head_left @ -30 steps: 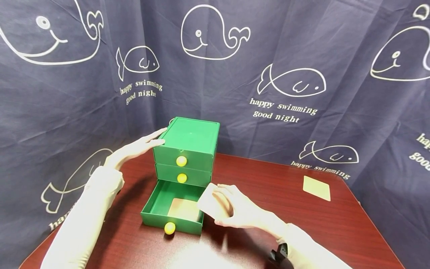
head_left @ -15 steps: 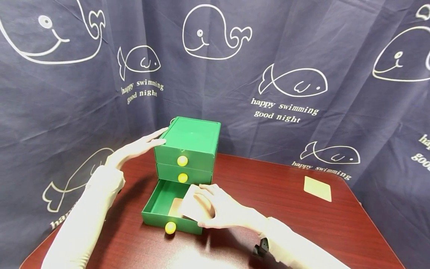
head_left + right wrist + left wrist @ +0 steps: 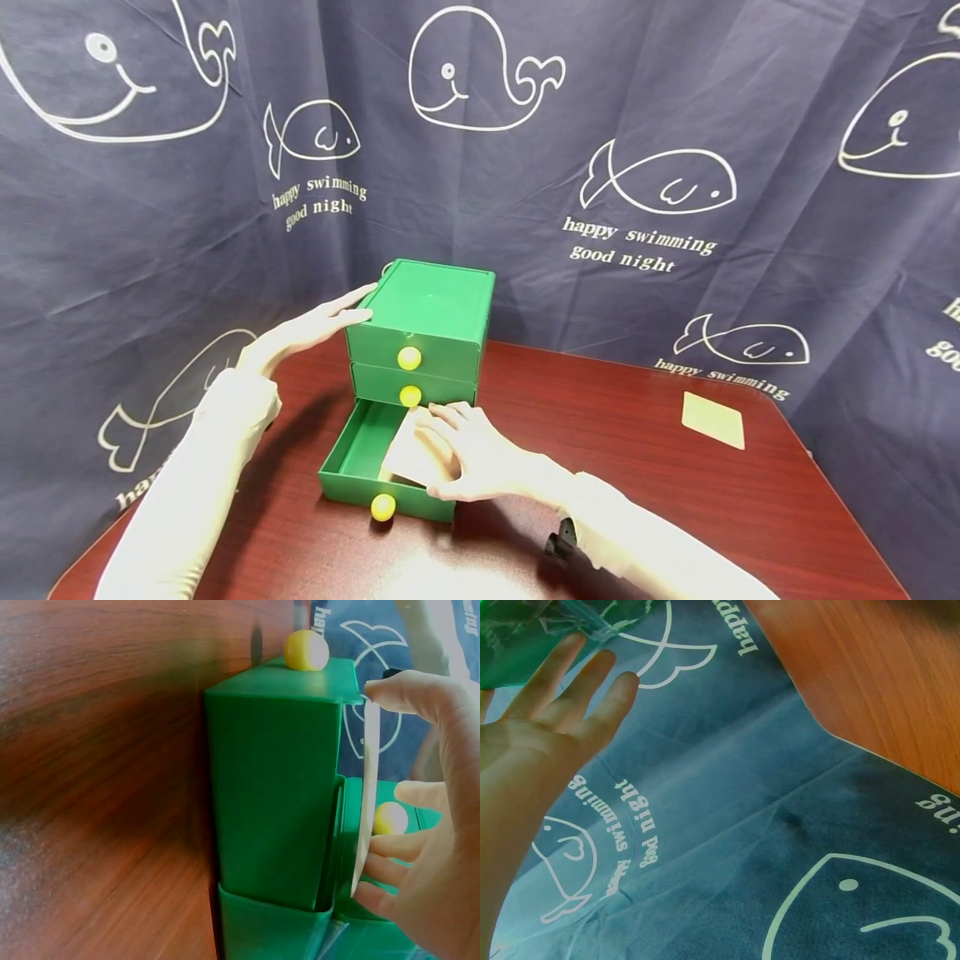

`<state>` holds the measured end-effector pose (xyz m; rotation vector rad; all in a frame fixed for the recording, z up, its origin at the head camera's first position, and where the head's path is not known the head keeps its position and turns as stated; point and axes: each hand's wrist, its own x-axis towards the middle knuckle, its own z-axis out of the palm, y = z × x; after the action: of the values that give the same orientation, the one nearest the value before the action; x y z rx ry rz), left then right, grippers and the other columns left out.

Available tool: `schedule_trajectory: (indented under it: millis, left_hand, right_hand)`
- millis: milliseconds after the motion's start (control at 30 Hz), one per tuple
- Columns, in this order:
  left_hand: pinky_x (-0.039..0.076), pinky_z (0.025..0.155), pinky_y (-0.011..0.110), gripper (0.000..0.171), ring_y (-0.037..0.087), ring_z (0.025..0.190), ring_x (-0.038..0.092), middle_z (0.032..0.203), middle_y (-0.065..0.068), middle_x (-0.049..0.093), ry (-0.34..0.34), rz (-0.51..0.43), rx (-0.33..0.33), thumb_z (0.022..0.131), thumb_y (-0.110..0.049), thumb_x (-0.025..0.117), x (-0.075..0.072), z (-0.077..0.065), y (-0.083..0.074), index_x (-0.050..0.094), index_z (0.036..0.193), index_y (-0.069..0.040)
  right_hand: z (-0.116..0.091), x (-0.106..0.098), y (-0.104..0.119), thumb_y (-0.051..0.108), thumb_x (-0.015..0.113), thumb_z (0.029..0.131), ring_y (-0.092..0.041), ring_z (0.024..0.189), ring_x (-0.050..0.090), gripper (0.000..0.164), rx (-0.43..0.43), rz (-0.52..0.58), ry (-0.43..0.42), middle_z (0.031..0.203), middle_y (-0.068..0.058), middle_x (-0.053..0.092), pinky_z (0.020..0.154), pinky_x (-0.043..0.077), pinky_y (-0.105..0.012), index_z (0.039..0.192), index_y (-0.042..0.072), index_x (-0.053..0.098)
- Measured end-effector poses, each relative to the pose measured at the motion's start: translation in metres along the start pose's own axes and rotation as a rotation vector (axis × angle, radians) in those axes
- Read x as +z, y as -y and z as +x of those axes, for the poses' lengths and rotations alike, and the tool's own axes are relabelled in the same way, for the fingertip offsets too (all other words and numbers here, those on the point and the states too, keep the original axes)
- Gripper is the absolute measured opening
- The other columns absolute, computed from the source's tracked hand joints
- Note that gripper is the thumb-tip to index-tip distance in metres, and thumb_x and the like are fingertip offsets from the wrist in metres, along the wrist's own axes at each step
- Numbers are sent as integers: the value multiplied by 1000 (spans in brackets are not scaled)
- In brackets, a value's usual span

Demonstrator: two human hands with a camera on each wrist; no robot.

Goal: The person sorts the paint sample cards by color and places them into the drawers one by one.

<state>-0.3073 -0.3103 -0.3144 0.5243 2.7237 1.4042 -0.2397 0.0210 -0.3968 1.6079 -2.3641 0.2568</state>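
Observation:
A green drawer cabinet [image 3: 431,302] with yellow round knobs stands on the table, its bottom drawer [image 3: 360,487] pulled out. My right hand [image 3: 483,457] grips a thin, pale square piece [image 3: 411,454] like a coaster by its opposite edges, over the drawer's right part. In the right wrist view this square [image 3: 368,780] appears edge-on above the drawer wall, between thumb and fingers. A sliver of another tan square [image 3: 386,475] shows in the drawer; the held piece hides the rest. My left hand [image 3: 300,332] touches the cabinet's left top edge with straight fingers.
One pale yellow square [image 3: 713,420] lies flat at the right of the reddish-brown wooden table [image 3: 600,417]. A dark blue curtain [image 3: 517,192] printed with fish and whales hangs close behind. The two upper drawers are closed.
My right hand has moved left with the pale square, from beside the open drawer to over it, covering most of the tan square inside. My left hand stays at the cabinet.

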Motion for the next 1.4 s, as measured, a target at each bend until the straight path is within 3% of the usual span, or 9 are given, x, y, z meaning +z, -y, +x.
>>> schedule_trajectory:
  millis: [600,800,967,1067,1233,1400]
  left_hand:
    - [14,121,51,60,19,148,16,160,-3,23,0,9,-1,100,-39,50,2,-2,-2,23,153,-31]
    - [14,122,50,60,19,148,16,160,-3,23,3,-2,5,100,-39,50,3,0,-1,24,153,-30]
    - [13,122,50,60,18,148,15,160,-4,22,8,-8,7,100,-39,49,3,1,0,23,154,-31]
    - [12,122,50,62,18,149,13,161,-5,20,22,2,15,100,-41,49,3,1,-1,20,154,-32]
    - [12,122,49,62,17,149,14,161,-7,20,36,-6,15,100,-42,48,2,1,-2,19,154,-33]
    - [12,122,49,62,17,149,14,161,-6,20,27,-9,20,101,-40,48,-1,3,-1,19,154,-31]
  right_hand:
    - [7,-4,2,51,72,74,-27,131,39,78,20,2,64,147,-15,43,100,40,-45,140,18,47]
    - [5,-1,1,48,74,74,-30,131,39,70,9,68,24,147,-16,43,100,39,-51,133,17,52]
    - [-4,-3,-5,44,73,76,-28,125,45,60,-7,111,-89,139,-15,52,94,41,-50,127,16,56]
    - [-18,-12,-13,44,72,79,-22,119,51,55,40,140,-186,130,-9,59,93,42,-46,124,16,59]
    - [-53,-36,-36,38,74,82,-14,111,56,46,209,219,-310,118,2,64,95,45,-38,122,19,62]
    - [-93,-46,-89,30,77,79,-22,103,58,40,428,108,-436,107,-4,68,91,43,-42,114,14,66]
